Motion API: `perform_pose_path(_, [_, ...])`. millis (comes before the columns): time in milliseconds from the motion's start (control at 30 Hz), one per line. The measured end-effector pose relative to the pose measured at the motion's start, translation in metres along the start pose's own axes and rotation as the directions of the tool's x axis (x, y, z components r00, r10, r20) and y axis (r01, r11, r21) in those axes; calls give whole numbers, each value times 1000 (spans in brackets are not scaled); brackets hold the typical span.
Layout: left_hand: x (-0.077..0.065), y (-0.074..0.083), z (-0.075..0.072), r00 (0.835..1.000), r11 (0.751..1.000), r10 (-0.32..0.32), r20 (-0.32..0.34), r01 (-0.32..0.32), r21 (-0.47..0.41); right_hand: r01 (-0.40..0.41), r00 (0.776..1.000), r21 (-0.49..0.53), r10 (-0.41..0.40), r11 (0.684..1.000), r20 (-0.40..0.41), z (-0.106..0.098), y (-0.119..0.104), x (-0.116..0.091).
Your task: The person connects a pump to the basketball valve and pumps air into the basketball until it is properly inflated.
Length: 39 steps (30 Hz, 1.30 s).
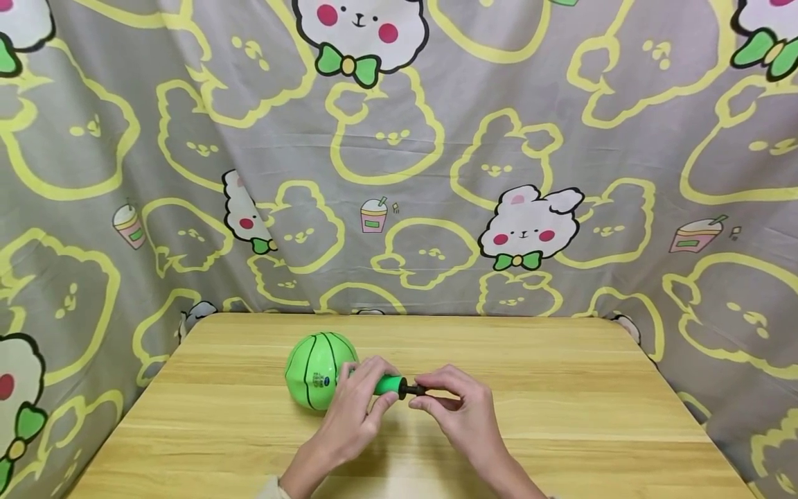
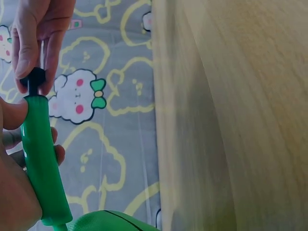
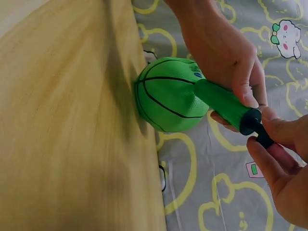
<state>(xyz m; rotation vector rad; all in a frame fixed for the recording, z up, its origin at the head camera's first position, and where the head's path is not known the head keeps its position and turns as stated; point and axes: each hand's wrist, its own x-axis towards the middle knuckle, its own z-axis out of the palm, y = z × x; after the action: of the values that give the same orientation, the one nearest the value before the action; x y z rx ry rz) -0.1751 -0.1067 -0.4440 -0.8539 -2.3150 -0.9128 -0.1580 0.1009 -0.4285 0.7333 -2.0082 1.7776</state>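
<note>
Green rubber ball with black seam lines rests on the pale wood-grain surface, left of centre and just beyond your left hand. Your left fingers curl around a green plastic cylindrical hand pump, held lengthwise with its far end toward the ball. Your right hand pinches the pump's black plastic handle between thumb and fingers; a short length of dark shaft shows between handle and barrel.

Assessment: you appear to be at the pumping step, with the handle near the inner end of its travel. The ball's outline looks slightly uneven in the right wrist view, which suggests that it is short of air. You cannot confirm from these views whether a needle sits in the valve. The next move calls for a steady left grip and a straight stroke of the handle along the barrel, without levering against the ball.

Markings: a small blue oval and a block of dark print appear on the ball, too small to read. Pale marks on the barrel are partly covered and illegible. You find no readable brand.
</note>
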Motion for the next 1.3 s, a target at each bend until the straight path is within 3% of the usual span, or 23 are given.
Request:
perform_pose_path(433, [1,-1,-5,999,1000,-24,29,24,-8,-148,983,-22,149,989,105,-17,-14,8])
perform_pose_path(867, [2,-6,-8,999,999,-37,-30,37,-12,-115,987,-67,122,991,109,-47,-35,14])
perform_pose_path(1300, [2,-8,-12,998,999,-43,-39,43,-21,-86,984,-107,101,991,145,-74,-51,17])
